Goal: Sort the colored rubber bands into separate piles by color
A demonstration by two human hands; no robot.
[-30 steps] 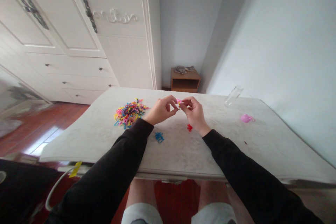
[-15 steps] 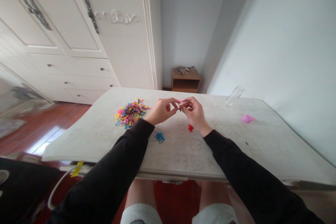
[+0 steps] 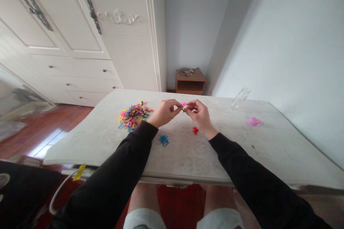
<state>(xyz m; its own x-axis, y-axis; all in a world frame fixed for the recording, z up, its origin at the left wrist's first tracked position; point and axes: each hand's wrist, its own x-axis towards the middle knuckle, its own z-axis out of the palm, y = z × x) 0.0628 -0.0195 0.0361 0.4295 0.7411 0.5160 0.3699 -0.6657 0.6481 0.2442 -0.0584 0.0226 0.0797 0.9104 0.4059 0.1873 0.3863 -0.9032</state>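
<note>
Both of my hands meet above the middle of the white table [image 3: 242,157]. My left hand [image 3: 163,113] and my right hand [image 3: 199,115] pinch small rubber bands [image 3: 184,104] between their fingertips; pink shows, with a dark bit below. A heap of many-coloured rubber bands [image 3: 133,116] lies to the left of my left hand. A small blue bunch of bands [image 3: 163,140] lies by my left forearm. A small red bunch [image 3: 195,130] sits under my right wrist.
A clear glass jar [image 3: 239,97] lies on its side at the table's far right, with a pink lid [image 3: 253,121] nearer to me. White wardrobe doors and drawers [image 3: 80,43] stand at left. A small wooden stand [image 3: 189,82] is in the far corner.
My fingers have shifted slightly on the pinched bands; the pink bit now shows a little higher between the fingertips. Nothing on the table has moved.
</note>
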